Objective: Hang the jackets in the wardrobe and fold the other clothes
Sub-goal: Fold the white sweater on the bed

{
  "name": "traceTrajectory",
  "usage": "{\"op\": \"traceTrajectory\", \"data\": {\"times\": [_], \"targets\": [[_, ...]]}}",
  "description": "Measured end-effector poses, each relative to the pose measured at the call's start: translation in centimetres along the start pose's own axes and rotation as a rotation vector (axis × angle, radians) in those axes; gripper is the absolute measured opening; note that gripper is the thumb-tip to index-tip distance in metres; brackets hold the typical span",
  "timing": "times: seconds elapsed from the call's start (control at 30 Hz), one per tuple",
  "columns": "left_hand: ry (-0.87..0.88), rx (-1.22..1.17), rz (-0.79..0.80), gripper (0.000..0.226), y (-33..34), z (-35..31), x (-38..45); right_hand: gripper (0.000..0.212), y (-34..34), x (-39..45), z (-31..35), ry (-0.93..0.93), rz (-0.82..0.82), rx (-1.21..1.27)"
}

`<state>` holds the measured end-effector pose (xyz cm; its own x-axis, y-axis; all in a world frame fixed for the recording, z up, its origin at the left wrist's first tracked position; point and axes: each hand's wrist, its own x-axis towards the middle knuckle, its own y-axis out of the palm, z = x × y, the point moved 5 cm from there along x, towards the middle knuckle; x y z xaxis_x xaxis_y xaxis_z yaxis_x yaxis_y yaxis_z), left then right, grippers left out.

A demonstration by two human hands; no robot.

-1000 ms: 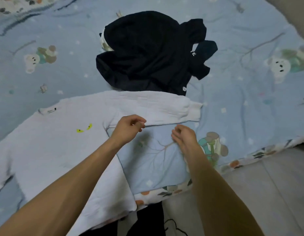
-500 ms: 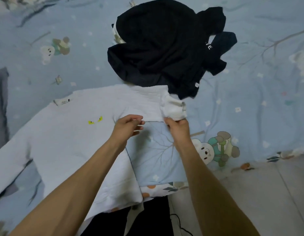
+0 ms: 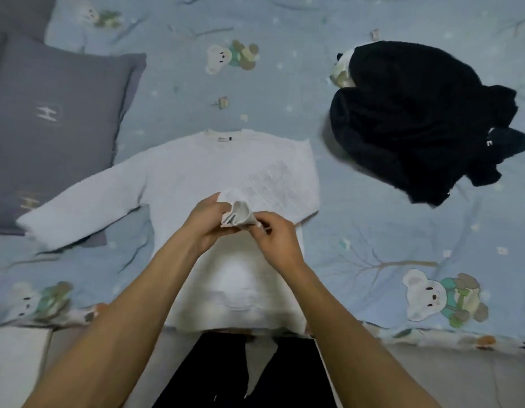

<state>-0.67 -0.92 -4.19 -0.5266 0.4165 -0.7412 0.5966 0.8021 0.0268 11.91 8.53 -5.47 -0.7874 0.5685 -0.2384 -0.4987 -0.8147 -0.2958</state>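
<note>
Spread over a pale blue bear-print bedsheet (image 3: pixel 373 245), the white knit sweater (image 3: pixel 226 172) lies flat, one sleeve folded across its chest. Both hands pinch that sleeve's cuff (image 3: pixel 239 216) — left hand (image 3: pixel 206 223), right hand (image 3: pixel 274 237). Well apart at upper right sits a crumpled black garment (image 3: pixel 417 119).

Sweater (image 3: pixel 202 172): lying flat on the bed (image 3: pixel 358 260).
Pillow (image 3: pixel 55 128): sitting left of the sweater.
Dark clothes pile (image 3: pixel 417 119): lying right of the sweater, apart.
</note>
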Motion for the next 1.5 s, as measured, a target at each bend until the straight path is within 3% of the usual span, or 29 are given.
{"op": "traceTrajectory", "data": {"times": [0.1, 0.23, 0.37, 0.43, 0.53, 0.67, 0.73, 0.83, 0.93, 1.0, 1.07, 1.2, 1.4, 1.5], "targets": [[0.029, -0.068, -0.006, 0.041, -8.5, 2.2, 0.9, 0.013, 7.4, 0.3, 0.9, -0.036, 0.070, -0.073], [0.010, -0.138, -0.124, 0.025, -16.5, 6.4, 3.3, 0.028, 14.5, 0.2, -0.3, 0.060, 0.172, -0.143], [-0.103, 0.169, -0.389, 0.020, -24.8, 12.9, 4.8, 0.031, 18.8, -1.1, -2.2, 0.201, 0.256, -0.244], [-0.153, 0.424, -0.401, 0.034, -27.9, 16.0, 4.8, 0.025, 20.2, -1.6, -3.0, 0.246, 0.282, -0.289], [-0.249, 0.497, -0.347, 0.058, -30.8, 21.4, 4.4, 0.018, 22.5, -2.3, -4.2, 0.280, 0.321, -0.356], [-0.113, 0.548, -0.320, 0.027, -30.3, 23.6, 4.8, 0.018, 24.7, -2.3, -5.0, 0.312, 0.368, -0.423], [-0.024, 0.509, -0.347, 0.040, -30.6, 23.9, 4.5, 0.017, 26.1, -2.0, -5.3, 0.317, 0.385, -0.444], [0.080, 0.345, -0.541, 0.039, -32.7, 24.4, 2.7, 0.017, 27.2, -1.7, -5.4, 0.306, 0.376, -0.482], [0.026, 0.363, -0.557, 0.040, -34.0, 26.0, 1.2, 0.018, 28.0, -1.8, -6.0, 0.323, 0.406, -0.517], [-0.073, 0.439, -0.457, 0.023, -34.0, 26.9, 1.0, 0.020, 28.3, -2.0, -6.5, 0.348, 0.439, -0.545], [-0.096, 0.456, -0.477, 0.008, -34.4, 26.4, 0.8, 0.019, 28.4, -2.1, -6.7, 0.361, 0.450, -0.557], [0.119, 0.514, -0.535, 0.004, -33.5, 22.1, 0.7, 0.016, 27.3, -1.8, -6.7, 0.386, 0.380, -0.491], [0.343, 0.594, -0.322, 0.008, -26.1, 16.0, 5.9, 0.016, 21.8, 0.2, -7.6, 0.394, 0.249, -0.450], [0.309, 0.731, -0.294, 0.048, -22.6, 14.0, 10.5, 0.015, 17.9, 1.7, -8.8, 0.377, 0.151, -0.457]]}}
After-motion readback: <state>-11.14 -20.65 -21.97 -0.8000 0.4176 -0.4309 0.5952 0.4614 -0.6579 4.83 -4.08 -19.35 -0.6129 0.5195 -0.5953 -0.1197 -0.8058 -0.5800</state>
